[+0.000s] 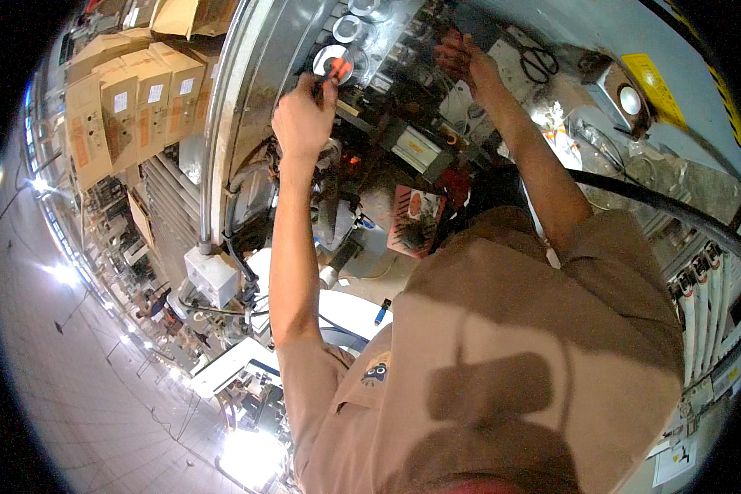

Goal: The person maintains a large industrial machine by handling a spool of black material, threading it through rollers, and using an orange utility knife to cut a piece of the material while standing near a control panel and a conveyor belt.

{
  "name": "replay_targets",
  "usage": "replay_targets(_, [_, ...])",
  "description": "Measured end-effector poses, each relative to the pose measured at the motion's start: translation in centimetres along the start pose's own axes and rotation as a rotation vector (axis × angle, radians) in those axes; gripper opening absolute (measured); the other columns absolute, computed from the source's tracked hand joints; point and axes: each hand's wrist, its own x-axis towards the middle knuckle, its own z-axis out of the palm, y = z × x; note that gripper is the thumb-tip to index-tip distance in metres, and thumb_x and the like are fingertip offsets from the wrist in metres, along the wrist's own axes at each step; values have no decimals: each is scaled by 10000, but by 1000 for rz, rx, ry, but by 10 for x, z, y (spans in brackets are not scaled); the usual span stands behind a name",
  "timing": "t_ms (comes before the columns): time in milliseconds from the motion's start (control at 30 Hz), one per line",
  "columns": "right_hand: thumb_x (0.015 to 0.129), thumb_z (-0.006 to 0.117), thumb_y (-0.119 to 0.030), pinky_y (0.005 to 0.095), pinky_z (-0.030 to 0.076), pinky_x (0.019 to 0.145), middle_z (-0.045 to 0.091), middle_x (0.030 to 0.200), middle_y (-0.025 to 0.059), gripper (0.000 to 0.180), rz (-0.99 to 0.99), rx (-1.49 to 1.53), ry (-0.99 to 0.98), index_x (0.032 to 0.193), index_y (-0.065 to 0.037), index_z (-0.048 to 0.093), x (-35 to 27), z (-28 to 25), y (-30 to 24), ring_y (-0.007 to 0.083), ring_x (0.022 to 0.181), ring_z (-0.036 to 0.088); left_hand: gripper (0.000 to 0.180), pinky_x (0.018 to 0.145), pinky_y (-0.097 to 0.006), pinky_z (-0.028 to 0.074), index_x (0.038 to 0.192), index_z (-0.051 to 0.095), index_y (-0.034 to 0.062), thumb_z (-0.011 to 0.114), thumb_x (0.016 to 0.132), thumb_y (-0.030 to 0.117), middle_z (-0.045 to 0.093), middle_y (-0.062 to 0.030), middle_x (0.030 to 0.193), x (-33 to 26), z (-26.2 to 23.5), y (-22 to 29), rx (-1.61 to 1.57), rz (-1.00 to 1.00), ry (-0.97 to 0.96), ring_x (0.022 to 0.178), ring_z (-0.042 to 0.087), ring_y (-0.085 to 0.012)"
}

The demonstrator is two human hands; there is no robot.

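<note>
My left hand (303, 119) is closed around a small orange-and-black tool (337, 69); its exact kind I cannot make out. Just beyond that tool lies a white ring-shaped part (324, 58), with another pale ring (347, 30) behind it. Over the dark part of the machine, my right hand (467, 64) reaches forward with its fingers apart and nothing visible in them. The fingertips are in shadow. Between and below the hands sits a cluttered metal mechanism (417, 148). Black-handled scissors (539, 66) rest on a surface to the right of my right hand.
A boxy unit with a round light face (630, 100) stands at the right, near a yellow label (655, 86). A black hose (659, 202) crosses there. A red printed box (417, 221) lies below the mechanism. Cardboard boxes (136, 103) stand at the left beyond a metal frame (220, 140).
</note>
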Motion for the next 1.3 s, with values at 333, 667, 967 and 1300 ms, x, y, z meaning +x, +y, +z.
replay_targets(333, [1027, 633, -433, 390, 533, 977, 745, 1122, 98, 459, -403, -654, 8, 1275, -47, 650, -18, 30, 28, 239, 1074, 700, 471, 761, -553, 587, 989, 762, 79, 611, 973, 525, 750, -231, 919, 50, 16, 7, 327, 149, -86, 884, 734, -444])
replay_targets(667, [1022, 667, -370, 410, 568, 904, 692, 1198, 139, 485, -816, -1049, 43, 1408, -87, 586, 32, 42, 7, 271, 1044, 694, 337, 768, -545, 581, 1113, 746, 131, 688, 924, 404, 738, -227, 907, 18, -10, -2, 72, 137, -119, 902, 719, -452])
replay_targets(967, [1013, 634, -262, 521, 532, 984, 584, 1412, 252, 526, -833, -1257, -84, 1474, -49, 498, 84, 79, 47, 397, 1112, 669, 350, 823, -510, 599, 1056, 774, 101, 768, 862, 392, 762, -193, 971, 81, 9, 7, 334, 196, -112, 952, 742, -411])
replay_targets(1300, [961, 610, -112, 525, 503, 981, 568, 1418, 286, 553, -769, -1221, -95, 1485, 15, 489, 85, 86, 65, 421, 1145, 632, 502, 828, -495, 605, 1017, 788, 80, 788, 837, 548, 771, -173, 1028, 93, 14, 25, 373, 207, -170, 987, 750, -389])
